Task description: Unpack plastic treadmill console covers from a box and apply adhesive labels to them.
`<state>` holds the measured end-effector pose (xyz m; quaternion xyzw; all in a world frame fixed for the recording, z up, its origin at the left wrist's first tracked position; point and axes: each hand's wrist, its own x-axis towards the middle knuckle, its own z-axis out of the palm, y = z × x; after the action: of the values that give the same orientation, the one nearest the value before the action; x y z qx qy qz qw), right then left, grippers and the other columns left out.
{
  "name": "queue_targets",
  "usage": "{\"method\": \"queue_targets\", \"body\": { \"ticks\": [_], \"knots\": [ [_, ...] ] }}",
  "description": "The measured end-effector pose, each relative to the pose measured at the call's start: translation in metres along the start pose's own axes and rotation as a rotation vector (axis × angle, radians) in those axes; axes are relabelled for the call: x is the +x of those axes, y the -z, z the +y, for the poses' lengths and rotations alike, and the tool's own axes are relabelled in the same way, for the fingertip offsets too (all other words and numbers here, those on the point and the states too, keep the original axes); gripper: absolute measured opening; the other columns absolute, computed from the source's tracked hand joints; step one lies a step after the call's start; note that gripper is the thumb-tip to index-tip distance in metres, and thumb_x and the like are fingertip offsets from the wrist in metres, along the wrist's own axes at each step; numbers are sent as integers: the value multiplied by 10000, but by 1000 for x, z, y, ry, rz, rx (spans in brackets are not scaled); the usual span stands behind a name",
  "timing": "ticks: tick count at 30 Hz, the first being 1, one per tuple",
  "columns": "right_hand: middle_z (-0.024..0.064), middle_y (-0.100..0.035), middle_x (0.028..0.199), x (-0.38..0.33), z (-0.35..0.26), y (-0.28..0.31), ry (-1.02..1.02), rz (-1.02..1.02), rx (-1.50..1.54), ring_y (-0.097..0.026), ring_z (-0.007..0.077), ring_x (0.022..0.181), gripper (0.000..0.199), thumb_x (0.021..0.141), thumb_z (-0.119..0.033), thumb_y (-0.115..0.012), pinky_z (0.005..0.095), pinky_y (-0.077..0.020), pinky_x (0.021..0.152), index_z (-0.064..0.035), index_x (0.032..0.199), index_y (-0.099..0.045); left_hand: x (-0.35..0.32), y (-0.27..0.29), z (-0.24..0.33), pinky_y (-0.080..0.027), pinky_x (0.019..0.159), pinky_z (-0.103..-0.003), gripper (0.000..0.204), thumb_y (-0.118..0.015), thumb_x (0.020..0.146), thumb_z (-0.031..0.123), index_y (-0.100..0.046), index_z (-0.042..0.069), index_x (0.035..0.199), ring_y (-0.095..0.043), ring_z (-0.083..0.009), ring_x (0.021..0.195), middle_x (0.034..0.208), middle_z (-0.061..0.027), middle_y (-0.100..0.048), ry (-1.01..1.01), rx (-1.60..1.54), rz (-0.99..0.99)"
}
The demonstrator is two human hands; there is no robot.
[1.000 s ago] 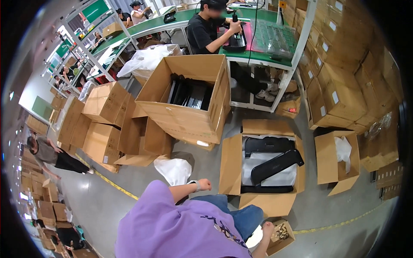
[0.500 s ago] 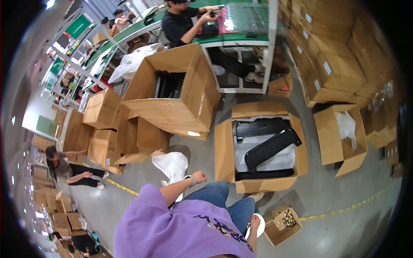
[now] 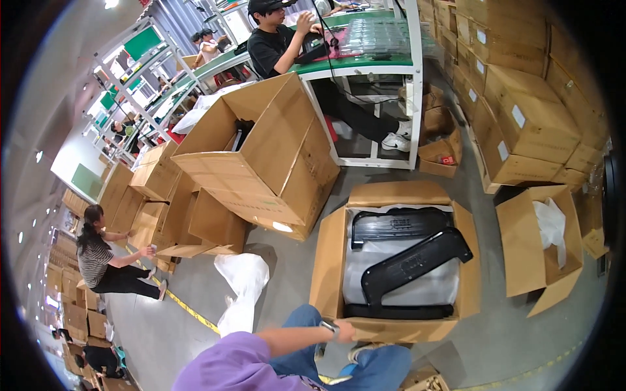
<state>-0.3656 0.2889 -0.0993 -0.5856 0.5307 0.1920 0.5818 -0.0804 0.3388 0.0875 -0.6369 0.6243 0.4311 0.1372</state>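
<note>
- The stack of closed brown cartons (image 3: pixel 521 124) along the right is the biggest mass, packed tight against the wall side (likely to keep the floor lane open).
- A large open carton (image 3: pixel 261 163) sits tilted on its side left of centre, its mouth turned up and away, with dark parts just visible inside.
- The green-topped workbench (image 3: pixel 365 62) stands behind it; a seated person in a black shirt (image 3: pixel 274 45) works at it with both hands on a dark item.
- Nearest the wearer is the open floor carton (image 3: pixel 326 274), flaps spread, lined with pale plastic sheet. Black moulded plastic parts (image 3: pixel 407 260) lie in it, one long piece laid slantwise across the others, apparently so it fits the box.
- A smaller open carton (image 3: pixel 535 260) to the right holds crumpled white wrapping.
- A white plastic bag (image 3: pixel 241 287) lies on the floor just left of the floor carton.
- A crouching person in a striped top (image 3: pixel 101 260) works by the flattened boxes far left.
- The wearer's left hand (image 3: pixel 342 331), wrist watch showing, rests at the floor carton's near edge with fingers curled; whether they grip the flap I cannot tell.
- The right hand is out of view.
</note>
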Motion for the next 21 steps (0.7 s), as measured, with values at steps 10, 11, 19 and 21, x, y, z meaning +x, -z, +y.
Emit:
{"method": "queue_targets", "body": {
  "ticks": [10,11,19,21],
  "knots": [
    [148,-633,934,124,-25,4,231,-23,116,-611,263,804,410,791,-211,-602,394,-476,685,-16,1146,-544,110,-275,-38,-526,656,-440,315,-675,657,293,-677,32,833,-647,-363,789,818,-180,-668,-294,96,-217],
    [149,-632,941,136,-20,10,247,-16,124,-609,264,814,416,786,-213,-606,393,-474,694,-16,1147,-545,117,-280,-49,-526,658,-439,315,-675,657,292,-677,33,836,-647,-361,792,822,-179,-668,-315,97,-203],
    [160,-628,998,198,-48,23,439,-63,180,-598,274,893,464,752,-228,-641,391,-462,768,-10,1152,-554,223,-352,-60,-526,672,-439,318,-676,656,283,-682,41,861,-648,-348,811,851,-171,-671,-365,86,-94],
    [162,-627,1012,206,-47,37,478,-66,187,-595,277,913,476,744,-232,-650,390,-459,786,-8,1154,-556,238,-367,-61,-526,675,-439,319,-676,656,281,-683,43,868,-648,-344,815,858,-169,-671,-392,81,-60]
  ]
}}
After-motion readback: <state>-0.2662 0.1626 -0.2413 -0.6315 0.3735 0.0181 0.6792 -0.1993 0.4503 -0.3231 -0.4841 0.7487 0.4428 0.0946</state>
